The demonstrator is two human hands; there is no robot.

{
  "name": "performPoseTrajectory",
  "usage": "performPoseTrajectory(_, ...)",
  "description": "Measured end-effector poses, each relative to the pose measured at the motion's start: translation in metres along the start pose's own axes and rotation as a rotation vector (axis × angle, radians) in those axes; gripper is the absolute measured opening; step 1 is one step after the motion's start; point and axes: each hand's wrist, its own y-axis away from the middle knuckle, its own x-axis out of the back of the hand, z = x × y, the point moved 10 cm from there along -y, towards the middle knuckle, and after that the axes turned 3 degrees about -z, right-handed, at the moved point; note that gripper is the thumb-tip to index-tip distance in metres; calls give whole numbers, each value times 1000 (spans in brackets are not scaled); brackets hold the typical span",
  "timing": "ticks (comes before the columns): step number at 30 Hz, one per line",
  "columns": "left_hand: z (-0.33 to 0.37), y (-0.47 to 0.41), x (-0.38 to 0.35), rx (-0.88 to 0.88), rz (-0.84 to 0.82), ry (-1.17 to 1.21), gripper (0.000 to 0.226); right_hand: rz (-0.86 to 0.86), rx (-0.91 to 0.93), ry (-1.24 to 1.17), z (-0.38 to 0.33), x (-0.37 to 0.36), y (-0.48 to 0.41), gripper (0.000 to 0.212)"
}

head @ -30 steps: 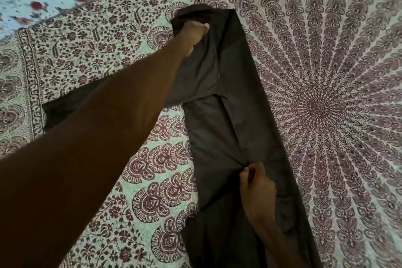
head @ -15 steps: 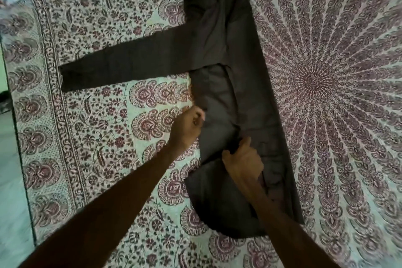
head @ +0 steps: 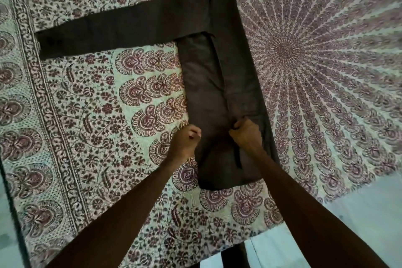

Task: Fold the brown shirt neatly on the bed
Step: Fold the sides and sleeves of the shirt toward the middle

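The brown shirt [head: 208, 85] lies flat on the patterned bedsheet [head: 91, 102], folded lengthwise into a narrow strip running from the top of the view to the near hem. One long sleeve [head: 104, 32] stretches out to the left. My left hand [head: 185, 139] pinches the shirt's left edge near the lower part. My right hand [head: 245, 135] is closed on a fold of cloth along the middle seam. Both fists press the fabric against the bed.
The bedsheet's near edge [head: 239, 239] runs along the bottom right, with pale floor [head: 361, 209] beyond it. A dark bed edge [head: 10, 202] shows at the far left. A round mandala print [head: 285, 50] fills the sheet to the right of the shirt.
My left hand let go of the collar end and came down to the shirt's left edge beside my right hand. The sleeve now lies uncovered and spread out to the left.
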Motion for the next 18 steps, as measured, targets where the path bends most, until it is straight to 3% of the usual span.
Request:
performPoseTrajectory(2,5,3,12,-64,149,-175,15,-42,-3,26,9,-6,0,14)
performPoseTrajectory(8,6,11,-27,-105,-172,-347,18,-227,84,242,28,-27,5,41)
performPoseTrajectory(11,6,15,-35,-124,-224,-381,15,-358,99,336,40,-37,15,40)
performPoseTrajectory(14,2,17,-35,-110,-217,-353,13,-275,76,340,50,-22,23,28)
performPoseTrajectory(18,2,23,-44,-120,-268,-397,14,-195,8,378,60,-8,31,35)
